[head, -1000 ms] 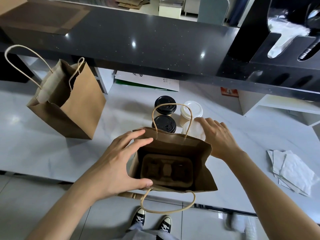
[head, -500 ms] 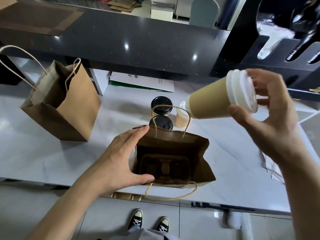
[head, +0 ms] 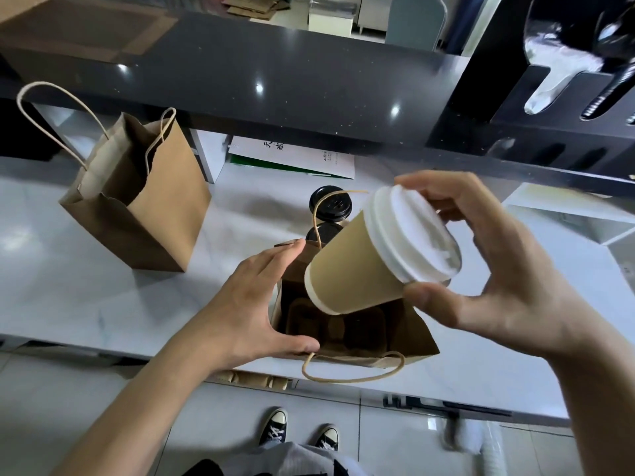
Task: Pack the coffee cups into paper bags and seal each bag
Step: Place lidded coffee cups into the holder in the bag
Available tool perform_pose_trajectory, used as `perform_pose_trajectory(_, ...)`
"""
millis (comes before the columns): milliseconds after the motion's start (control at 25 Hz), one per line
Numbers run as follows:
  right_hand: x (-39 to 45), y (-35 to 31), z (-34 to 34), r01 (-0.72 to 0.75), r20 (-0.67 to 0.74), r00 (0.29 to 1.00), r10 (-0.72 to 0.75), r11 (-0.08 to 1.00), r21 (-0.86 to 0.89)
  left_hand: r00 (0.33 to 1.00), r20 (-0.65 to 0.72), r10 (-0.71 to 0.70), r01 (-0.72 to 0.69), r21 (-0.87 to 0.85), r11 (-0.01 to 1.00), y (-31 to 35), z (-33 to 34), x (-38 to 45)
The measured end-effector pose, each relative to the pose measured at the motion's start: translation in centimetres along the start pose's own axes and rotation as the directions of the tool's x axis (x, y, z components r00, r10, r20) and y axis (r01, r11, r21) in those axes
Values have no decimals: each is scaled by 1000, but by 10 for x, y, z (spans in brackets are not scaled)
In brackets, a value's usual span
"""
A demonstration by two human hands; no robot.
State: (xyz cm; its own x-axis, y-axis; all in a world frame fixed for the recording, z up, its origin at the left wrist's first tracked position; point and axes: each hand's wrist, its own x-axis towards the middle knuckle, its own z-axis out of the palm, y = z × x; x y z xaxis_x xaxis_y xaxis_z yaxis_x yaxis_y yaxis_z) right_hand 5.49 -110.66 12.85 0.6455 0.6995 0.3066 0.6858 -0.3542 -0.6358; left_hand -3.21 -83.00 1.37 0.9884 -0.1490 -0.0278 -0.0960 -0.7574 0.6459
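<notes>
While no cup sits in a bag yet, packing has only begun: right hand [head: 494,269] grips a white-lidded cup [head: 381,259], tilted, above the open bag [head: 409,338] at lower centre. Left hand [head: 247,304], fingers spread, braces its rim. Carrier tray [head: 364,331] inside looks empty. Two black-lidded cups [head: 330,203] wait behind; second bag [head: 165,214] upper left, contents hidden. Nothing sealed.

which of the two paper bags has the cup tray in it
The near bag, held open by the left hand; a tray sits inside it. The far-left bag shows none.
</notes>
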Motion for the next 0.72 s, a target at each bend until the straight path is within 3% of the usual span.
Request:
perform_pose_trajectory(120,2,1,20,-62,149,986,68,997,-45,1000,-4,-28,28,-36,999,0,0,-1)
perform_pose_trajectory(240,5,10,48,-95,265,953,146,976,-196,999,-2,-43,43,-28,999,-1,1,-1)
perform_pose_trajectory(720,16,50,127,78,451,882,139,899,-431,999,-27,-23,23,-24,999,-2,3,-5)
